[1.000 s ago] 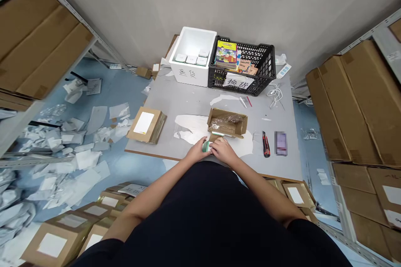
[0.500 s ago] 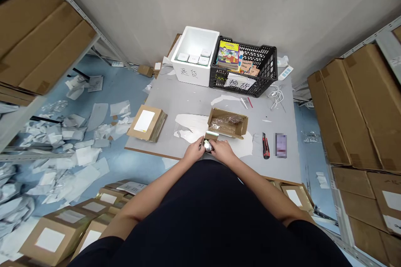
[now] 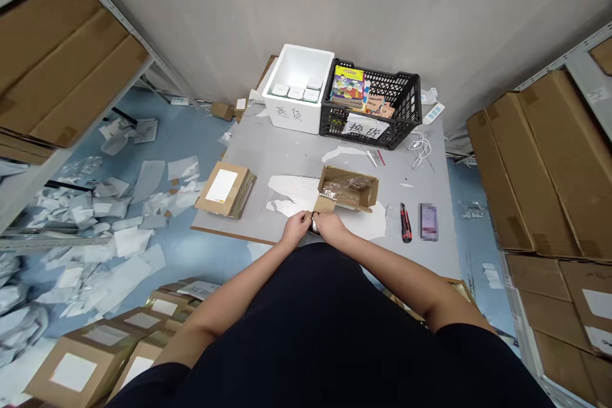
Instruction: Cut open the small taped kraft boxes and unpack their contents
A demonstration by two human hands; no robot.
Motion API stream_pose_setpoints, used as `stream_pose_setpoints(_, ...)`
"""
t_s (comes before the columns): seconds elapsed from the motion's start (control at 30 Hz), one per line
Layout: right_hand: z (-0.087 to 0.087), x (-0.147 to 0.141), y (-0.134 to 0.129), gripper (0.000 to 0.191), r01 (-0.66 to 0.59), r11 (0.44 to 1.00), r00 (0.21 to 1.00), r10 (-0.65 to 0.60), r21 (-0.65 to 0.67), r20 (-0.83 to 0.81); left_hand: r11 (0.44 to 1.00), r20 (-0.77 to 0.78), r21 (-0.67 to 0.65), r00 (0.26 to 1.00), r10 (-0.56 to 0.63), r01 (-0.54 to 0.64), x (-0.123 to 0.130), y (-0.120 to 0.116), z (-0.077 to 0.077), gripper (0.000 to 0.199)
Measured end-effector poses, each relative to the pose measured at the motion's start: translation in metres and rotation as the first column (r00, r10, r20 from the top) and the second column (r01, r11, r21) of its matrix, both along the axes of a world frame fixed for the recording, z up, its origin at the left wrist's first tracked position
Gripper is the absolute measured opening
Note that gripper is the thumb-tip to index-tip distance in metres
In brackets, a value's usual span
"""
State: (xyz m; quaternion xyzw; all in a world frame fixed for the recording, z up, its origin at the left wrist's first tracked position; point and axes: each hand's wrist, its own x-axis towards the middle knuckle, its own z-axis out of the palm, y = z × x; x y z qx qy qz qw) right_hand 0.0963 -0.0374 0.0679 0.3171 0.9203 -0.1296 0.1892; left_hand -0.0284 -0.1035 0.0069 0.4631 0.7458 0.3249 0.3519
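Observation:
Close to my body at the table's front edge, my left hand and my right hand meet around a small dark object with a shiny silvery-white part. Fingers of both hands are closed on it and cover most of it, so its kind cannot be made out. Just beyond my right hand stands an open cardboard box, one flap folded out toward me. Crumpled clear plastic wrap lies inside the box. White paper sheets are spread beneath and beside it.
A black-and-red utility knife and a blurred-out purple rectangle lie on the right. A taped, labelled carton sits on the left. Behind stand a white foam box and a black crate with books. Shelves flank the table.
My right hand has shifted slightly left, over the small object, hiding more of its shiny part. My left hand's fingers have drawn in beside it. The box's front flap shows more.

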Motion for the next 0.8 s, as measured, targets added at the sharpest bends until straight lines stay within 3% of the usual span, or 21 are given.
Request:
stream_pose_setpoints(0.13,0.016,0.011,0.007,0.033,-0.045,0.998,0.995,0.04,-0.054,-0.089,0.998,-0.023,-0.015,0.997,0.068,-0.069,-0.002,-0.002,0.002,0.03)
stream_pose_setpoints(0.23,0.036,0.025,0.011,0.041,-0.03,0.997,0.966,0.009,-0.077,-0.258,0.996,-0.016,-0.02,0.996,0.091,-0.091,-0.003,-0.002,0.007,0.031)
stream_pose_setpoints(0.33,0.06,0.04,0.013,0.048,0.015,0.995,0.889,-0.059,-0.099,-0.453,0.996,0.0,-0.009,0.996,0.087,-0.087,-0.004,0.0,0.011,0.033)
stream_pose_setpoints(0.4,0.075,0.05,0.014,0.056,0.062,0.981,0.817,-0.155,-0.184,-0.555,0.997,-0.001,0.004,0.997,0.082,-0.082,-0.004,0.002,0.012,0.033)
stream_pose_setpoints(0.5,0.095,0.067,0.016,0.065,0.191,0.903,0.654,-0.409,-0.384,-0.637,0.997,0.006,0.014,0.997,0.076,-0.077,-0.005,0.004,0.009,0.032)
stream_pose_setpoints(0.57,0.105,0.078,0.02,0.067,0.233,0.815,0.47,-0.572,-0.53,-0.672,0.998,0.054,0.024,0.997,0.058,-0.059,-0.005,0.005,0.005,0.032)
stream_pose_setpoints(0.7,0.117,0.093,0.03,0.063,0.092,0.678,0.103,-0.735,-0.729,-0.67,0.996,0.16,0.059,0.986,0.055,-0.065,-0.007,0.002,0.006,0.043)
stream_pose_setpoints(0.8,0.12,0.096,0.037,0.06,0.015,0.634,-0.016,-0.773,-0.773,-0.634,0.976,0.112,0.21,0.993,0.034,-0.057,-0.01,-0.002,0.027,0.056)
